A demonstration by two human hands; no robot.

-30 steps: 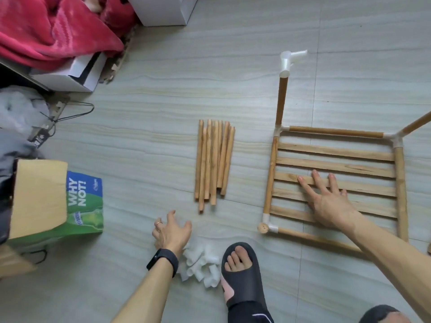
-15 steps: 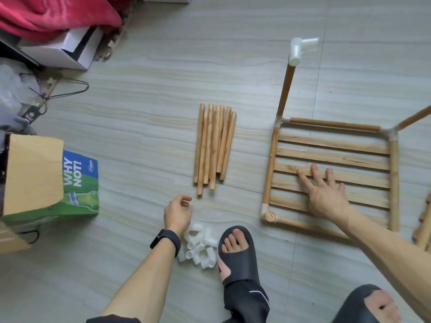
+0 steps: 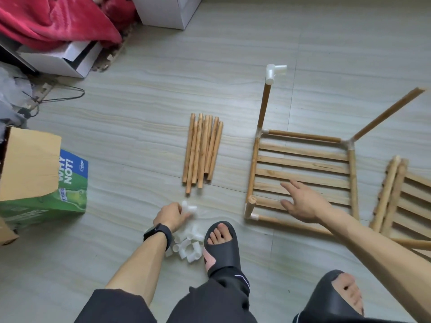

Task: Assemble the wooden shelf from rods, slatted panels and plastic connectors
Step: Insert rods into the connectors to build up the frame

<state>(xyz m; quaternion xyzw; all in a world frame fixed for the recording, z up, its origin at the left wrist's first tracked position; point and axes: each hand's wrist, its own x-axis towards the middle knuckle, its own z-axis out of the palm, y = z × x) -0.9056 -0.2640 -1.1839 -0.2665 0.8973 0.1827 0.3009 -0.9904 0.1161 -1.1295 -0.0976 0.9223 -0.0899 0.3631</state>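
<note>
Floor (image 3: 235,159) lies open between loose rods (image 3: 202,152) and shelf frame (image 3: 303,164); a foot (image 3: 220,238) crowds the connector pile (image 3: 189,248).

One wide-angle camera, worn on the person's head, gives the only view. It faces forward and steeply down at the floor (image 3: 144,94) from above. Both forearms enter from the bottom edge, the left hand (image 3: 171,216) low at centre and the right hand (image 3: 305,203) further right. Nearest the lens are a slippered foot (image 3: 220,243) and the plastic connectors (image 3: 189,248). The rods (image 3: 203,152) sit mid-frame, with the slatted panel (image 3: 303,169) to their right. A white box (image 3: 163,10) is at the far top edge.
</note>
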